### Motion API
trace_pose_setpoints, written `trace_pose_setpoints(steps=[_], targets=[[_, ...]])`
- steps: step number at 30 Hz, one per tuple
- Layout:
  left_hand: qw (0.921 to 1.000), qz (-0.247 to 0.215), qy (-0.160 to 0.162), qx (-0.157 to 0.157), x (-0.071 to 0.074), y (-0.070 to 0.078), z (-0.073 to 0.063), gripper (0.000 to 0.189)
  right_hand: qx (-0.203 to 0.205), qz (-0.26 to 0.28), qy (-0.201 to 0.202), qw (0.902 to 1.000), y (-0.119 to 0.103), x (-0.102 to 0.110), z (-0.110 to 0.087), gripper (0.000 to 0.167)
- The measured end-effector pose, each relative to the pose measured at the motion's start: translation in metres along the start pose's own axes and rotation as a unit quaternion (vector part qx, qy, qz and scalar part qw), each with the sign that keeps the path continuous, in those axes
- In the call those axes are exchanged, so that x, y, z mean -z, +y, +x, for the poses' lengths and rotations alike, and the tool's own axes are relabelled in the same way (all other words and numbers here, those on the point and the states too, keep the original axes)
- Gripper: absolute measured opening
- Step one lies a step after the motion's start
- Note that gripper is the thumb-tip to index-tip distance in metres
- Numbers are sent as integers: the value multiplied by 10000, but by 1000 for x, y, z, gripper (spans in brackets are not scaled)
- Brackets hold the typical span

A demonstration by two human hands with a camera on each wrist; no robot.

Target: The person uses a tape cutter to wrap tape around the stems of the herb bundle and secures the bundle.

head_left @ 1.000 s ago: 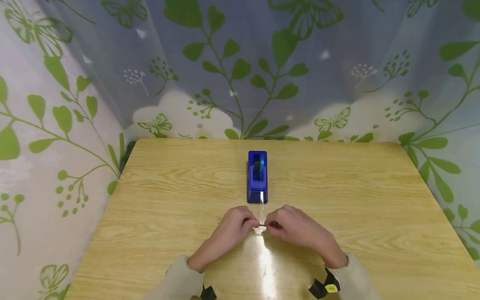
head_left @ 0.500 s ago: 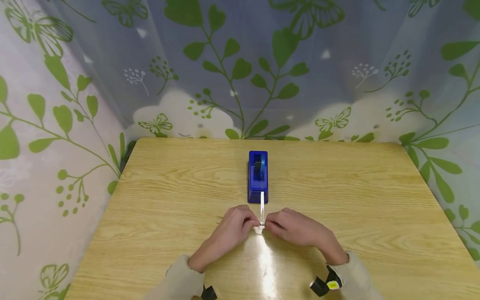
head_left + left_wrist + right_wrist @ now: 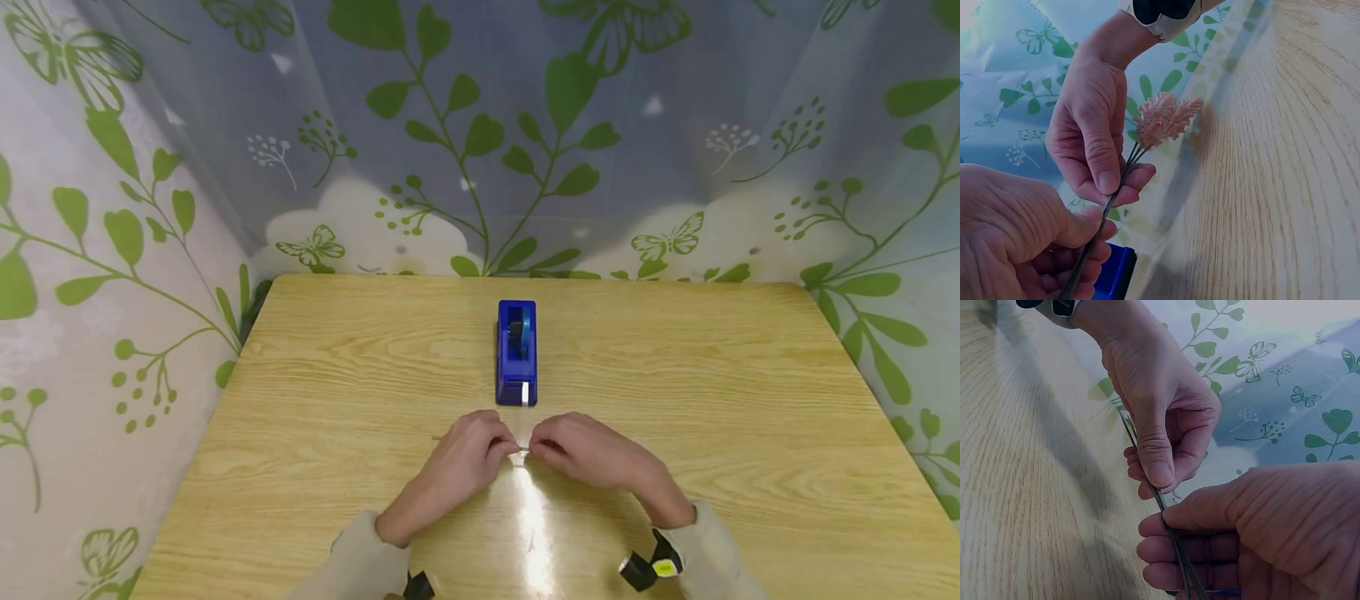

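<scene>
In the head view my left hand [image 3: 472,446] and right hand [image 3: 588,450] meet fingertip to fingertip low over the table. Both pinch a thin bundle of dark green flower stems [image 3: 1105,215]. Beyond the right fingers, in the left wrist view, are pink, feathery artificial flower heads [image 3: 1163,119]; the head view hides them. Stem ends [image 3: 437,438] poke out left of the left hand. In front stands a blue tape dispenser [image 3: 516,354]. Clear tape [image 3: 525,394] hangs from its front edge, with a faint pale strip running toward the stems between the fingertips.
The wood-grain table [image 3: 337,350] reaches back to a leaf-and-butterfly patterned curtain [image 3: 480,142], which also lines the left and right sides. A bright light reflection lies on the tabletop below the hands.
The fingers have shifted slightly on the stems, both hands keeping their place. The bright glint along the tape grew longer, then shrank to the part at the dispenser's front.
</scene>
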State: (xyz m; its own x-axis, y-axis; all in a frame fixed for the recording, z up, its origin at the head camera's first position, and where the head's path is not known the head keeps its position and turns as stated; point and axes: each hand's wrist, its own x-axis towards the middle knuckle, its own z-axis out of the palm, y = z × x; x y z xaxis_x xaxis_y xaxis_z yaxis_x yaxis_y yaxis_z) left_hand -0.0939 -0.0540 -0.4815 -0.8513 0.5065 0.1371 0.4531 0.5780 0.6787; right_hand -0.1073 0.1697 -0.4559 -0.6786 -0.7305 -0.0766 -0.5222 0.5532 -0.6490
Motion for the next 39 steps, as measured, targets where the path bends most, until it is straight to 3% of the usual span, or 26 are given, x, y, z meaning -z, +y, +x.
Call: trace_pose_setpoints(steps=[11, 39], targets=[[9996, -132, -165, 175, 1, -1, 0, 11, -35, -229, 298, 9993, 2, -4, 3, 15], [9997, -232, 25, -5, 0, -4, 1, 7, 22, -246, 474, 9986, 2, -3, 4, 20]])
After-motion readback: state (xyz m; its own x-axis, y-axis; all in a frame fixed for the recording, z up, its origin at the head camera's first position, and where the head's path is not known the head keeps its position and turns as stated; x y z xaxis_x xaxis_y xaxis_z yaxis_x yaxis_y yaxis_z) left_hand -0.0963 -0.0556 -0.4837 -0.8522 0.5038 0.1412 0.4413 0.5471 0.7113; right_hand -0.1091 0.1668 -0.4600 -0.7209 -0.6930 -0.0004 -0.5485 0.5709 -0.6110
